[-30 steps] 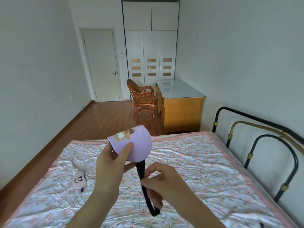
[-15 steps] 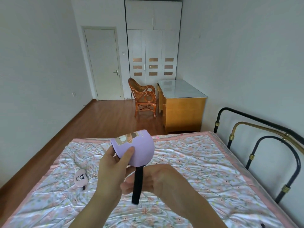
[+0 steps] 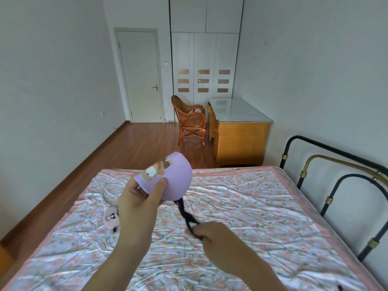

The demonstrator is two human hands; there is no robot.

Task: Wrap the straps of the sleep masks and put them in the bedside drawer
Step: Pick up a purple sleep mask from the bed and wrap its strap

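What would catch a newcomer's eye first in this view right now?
The folded purple sleep mask, held up mid-frame in the left hand, with its black strap pulled taut down to the right hand. Next, the pink sleep mask lying on the floral bedspread at left, and the black-and-brass bed frame at right.

Bed [image 3: 241, 217] with a black and brass metal frame, covered by a wrinkled floral sheet [image 3: 252, 238] edged in pink. A pink sleep mask [image 3: 111, 219] with a printed face lies on the sheet near the left edge, its dark strap partly hidden.
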